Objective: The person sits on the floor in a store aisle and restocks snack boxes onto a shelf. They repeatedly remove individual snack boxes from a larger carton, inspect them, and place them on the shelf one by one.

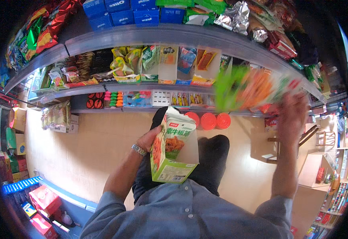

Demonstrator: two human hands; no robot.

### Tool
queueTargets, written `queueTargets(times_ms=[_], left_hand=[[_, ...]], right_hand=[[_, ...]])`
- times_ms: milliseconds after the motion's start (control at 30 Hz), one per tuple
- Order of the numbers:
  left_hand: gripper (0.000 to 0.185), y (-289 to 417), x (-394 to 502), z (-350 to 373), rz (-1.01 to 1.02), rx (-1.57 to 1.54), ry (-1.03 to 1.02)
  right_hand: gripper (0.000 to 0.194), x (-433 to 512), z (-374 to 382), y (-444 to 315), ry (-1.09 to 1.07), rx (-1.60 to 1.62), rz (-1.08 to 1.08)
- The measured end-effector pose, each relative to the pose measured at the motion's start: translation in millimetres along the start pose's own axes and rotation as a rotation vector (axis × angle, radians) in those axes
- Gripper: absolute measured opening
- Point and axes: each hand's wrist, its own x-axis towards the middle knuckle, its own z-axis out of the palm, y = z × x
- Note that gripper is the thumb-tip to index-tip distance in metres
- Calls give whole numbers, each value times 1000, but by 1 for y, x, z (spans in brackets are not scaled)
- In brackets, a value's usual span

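Note:
An open green-and-white snack carton (pixel 174 170) is in my left hand (pixel 150 139), held by its left side above my lap. Inside it stand green-and-white snack packets (pixel 178 137) with a picture of fried food. My right hand (pixel 293 109) is raised at the right, in front of the shelves, and blurred by motion. A blurred green, orange and white piece of packaging (pixel 251 86) extends leftward from its fingers; whether it is a bag or a flattened carton I cannot tell.
Open display boxes of snacks (pixel 205 79) line the middle shelf. Blue cookie boxes (pixel 147 16) are stacked above. Red-lidded jars (pixel 208 121) stand on the floor beyond my knees. A wooden stool (pixel 274 149) is at the right, and red boxes (pixel 45 200) lie at the lower left.

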Motion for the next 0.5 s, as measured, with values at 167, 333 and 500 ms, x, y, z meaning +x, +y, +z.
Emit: queueTargets(times_ms=[167,333,500], left_hand=[[64,6,-3,6,-75,-113,48],[65,1,-9,1,19,152,43],[68,-5,3,-18,-108,2,-84]], right_hand=[[10,-86,39,49,-261,18,338],[9,-102,59,57,-404,-175,391],[9,-95,73,58,-574,-422,138]])
